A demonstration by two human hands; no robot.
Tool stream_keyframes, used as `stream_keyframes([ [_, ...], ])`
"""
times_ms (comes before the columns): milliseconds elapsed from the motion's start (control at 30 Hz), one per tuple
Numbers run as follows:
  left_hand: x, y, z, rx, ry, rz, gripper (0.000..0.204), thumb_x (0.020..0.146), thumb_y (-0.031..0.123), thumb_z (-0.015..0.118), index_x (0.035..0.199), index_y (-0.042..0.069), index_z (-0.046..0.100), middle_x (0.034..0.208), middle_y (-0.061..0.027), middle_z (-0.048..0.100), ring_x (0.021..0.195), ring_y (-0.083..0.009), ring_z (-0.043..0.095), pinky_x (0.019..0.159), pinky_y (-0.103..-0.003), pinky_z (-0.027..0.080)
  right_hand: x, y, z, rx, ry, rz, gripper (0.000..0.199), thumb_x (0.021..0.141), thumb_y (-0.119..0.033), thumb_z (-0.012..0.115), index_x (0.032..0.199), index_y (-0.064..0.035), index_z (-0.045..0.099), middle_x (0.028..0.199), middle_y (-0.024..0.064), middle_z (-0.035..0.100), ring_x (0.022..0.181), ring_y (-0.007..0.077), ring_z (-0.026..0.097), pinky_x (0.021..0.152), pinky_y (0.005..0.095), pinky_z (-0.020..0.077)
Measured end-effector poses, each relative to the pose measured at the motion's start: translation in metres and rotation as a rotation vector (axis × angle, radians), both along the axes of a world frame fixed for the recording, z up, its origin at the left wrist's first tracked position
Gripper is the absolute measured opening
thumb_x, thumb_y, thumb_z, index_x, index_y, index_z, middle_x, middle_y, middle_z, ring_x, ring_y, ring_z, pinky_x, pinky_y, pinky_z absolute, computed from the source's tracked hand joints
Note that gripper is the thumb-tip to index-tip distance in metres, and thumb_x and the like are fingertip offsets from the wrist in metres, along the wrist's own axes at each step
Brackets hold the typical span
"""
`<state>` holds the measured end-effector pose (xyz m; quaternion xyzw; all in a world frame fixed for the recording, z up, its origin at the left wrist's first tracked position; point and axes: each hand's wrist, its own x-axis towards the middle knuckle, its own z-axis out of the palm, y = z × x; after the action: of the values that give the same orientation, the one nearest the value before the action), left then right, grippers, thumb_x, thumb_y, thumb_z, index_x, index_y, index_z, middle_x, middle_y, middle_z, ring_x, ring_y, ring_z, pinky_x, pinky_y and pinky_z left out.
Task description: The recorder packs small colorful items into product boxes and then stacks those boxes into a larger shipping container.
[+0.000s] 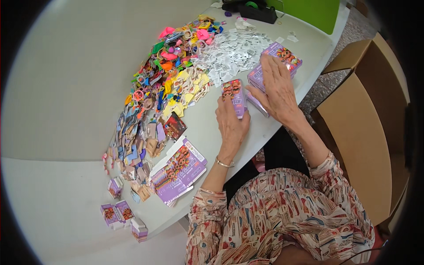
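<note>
Patterned shirt [287, 212] foremost, the left hand [232, 126] grasps a formed purple box [237, 104], the right hand [281, 92] lies spread over stacked boxes [289, 56], and flat cartons [179, 176] left of both apparently remain unassembled.

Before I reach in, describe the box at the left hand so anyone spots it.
On the white table, find the left hand. It touches the purple box, whose far end shows a red picture; its neighbours, the stacked boxes, lie under the right hand.
</note>
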<state>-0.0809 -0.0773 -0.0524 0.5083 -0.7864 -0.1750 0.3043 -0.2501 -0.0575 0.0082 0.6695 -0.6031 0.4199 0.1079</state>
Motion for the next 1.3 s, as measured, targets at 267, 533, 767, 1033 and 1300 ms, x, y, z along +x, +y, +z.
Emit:
stream_keyframes([
  [267, 0.07, 0.044, 0.068, 0.646, 0.539, 0.066, 0.041, 0.089, 0.025, 0.064, 0.119, -0.001, 0.055, 0.107, -0.0097, 0.062, 0.092, -0.0192, 0.061, 0.077, -0.034, 0.05, 0.032, 0.03, -0.003, 0.241, 0.117, 0.445, 0.09, 0.06, -0.019, 0.083, 0.134, 0.0027, 0.036, 0.145, 0.0227, 0.032, 0.133, 0.0417, 0.031, 0.108, 0.0478, 0.0304],
  [533, 0.114, 0.001, 0.074, 1.113, 0.714, 0.123, 0.05, 0.098, 0.042, 0.046, 0.114, -0.004, 0.06, 0.099, -0.0081, 0.067, 0.095, -0.0196, 0.062, 0.075, -0.033, 0.049, 0.068, 0.035, -0.044, 0.373, -0.029, 0.563, 0.085, 0.06, -0.024, 0.083, 0.127, 0.0049, 0.038, 0.117, 0.0218, 0.048, 0.109, 0.0395, 0.048, 0.094, 0.0454, 0.0396],
  [767, 0.153, -0.089, 0.023, -0.098, -0.393, 0.199, 0.031, 0.079, 0.031, 0.069, 0.087, 0.001, 0.068, 0.086, -0.0172, 0.067, 0.086, -0.0297, 0.06, 0.071, -0.039, 0.046, 0.08, 0.041, -0.064, 0.304, -0.243, 0.45, 0.076, 0.059, -0.038, 0.084, 0.112, 0.0031, 0.048, 0.098, 0.0182, 0.053, 0.093, 0.0351, 0.05, 0.083, 0.044, 0.0426],
  [1033, 0.15, -0.114, -0.001, -0.381, -0.578, 0.148, 0.016, 0.075, 0.016, 0.07, 0.079, 0.002, 0.066, 0.084, -0.0162, 0.064, 0.08, -0.0341, 0.058, 0.07, -0.044, 0.046, 0.08, 0.041, -0.072, 0.276, -0.278, 0.429, 0.074, 0.058, -0.038, 0.085, 0.109, 0.0008, 0.049, 0.097, 0.0168, 0.052, 0.091, 0.0344, 0.05, 0.081, 0.0439, 0.0423],
  [1300, 0.174, -0.107, 0.017, -0.407, -0.06, 0.18, 0.012, 0.081, 0.009, 0.063, 0.082, -0.003, 0.065, 0.073, -0.0107, 0.064, 0.065, -0.0261, 0.059, 0.06, -0.036, 0.044, 0.085, 0.037, -0.068, 0.21, -0.276, 0.428, 0.07, 0.06, -0.046, 0.081, 0.102, -0.0009, 0.049, 0.088, 0.014, 0.05, 0.085, 0.0304, 0.047, 0.077, 0.042, 0.0395],
])
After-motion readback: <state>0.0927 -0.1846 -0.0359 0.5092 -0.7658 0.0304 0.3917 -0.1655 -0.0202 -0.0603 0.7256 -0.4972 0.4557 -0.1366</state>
